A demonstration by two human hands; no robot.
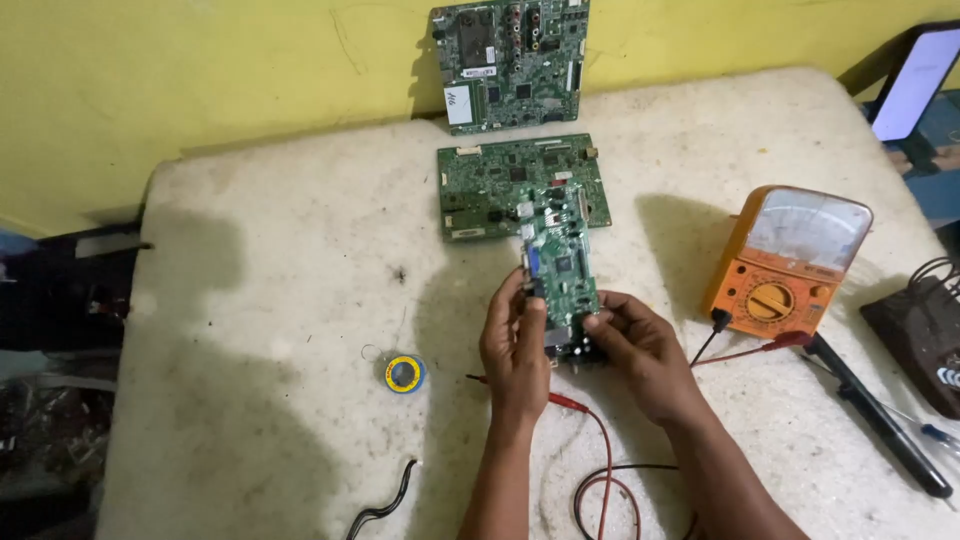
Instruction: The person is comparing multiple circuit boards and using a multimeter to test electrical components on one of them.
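Both hands meet on a small green rectangular circuit board (561,268), held up off the worktop and tilted with its long edge running away from the person. The left hand (515,345) has its grip closed on the board's near left edge, fingers curled round beside a blue connector. The right hand (640,350) is closed on the near right corner, thumb and fingertips pinching by the dark metal sockets at the bottom end. The far half of the board sticks out unsupported.

Directly beyond it, a larger green circuit board (490,190) lies flat on the white, stained worktop (260,330), and a third green board with a white sticker (510,65) leans upright against the yellow wall (200,70). To the right stands an orange analogue multimeter with a pale dial face (790,265); its red lead (600,440) trails under the wrists and a black lead (625,470) loops near the front edge. A small blue and yellow round spool (405,374) sits to the left of the hands, and a long black tool (880,415) lies at the right.

The hold is only at one end, by edges and connectors, so the board could likely pivot or slip and drop onto the board below. Bare fingers resting near the components might also bend pins or leave residue, and the red lead beneath the wrists could snag if an arm shifts.
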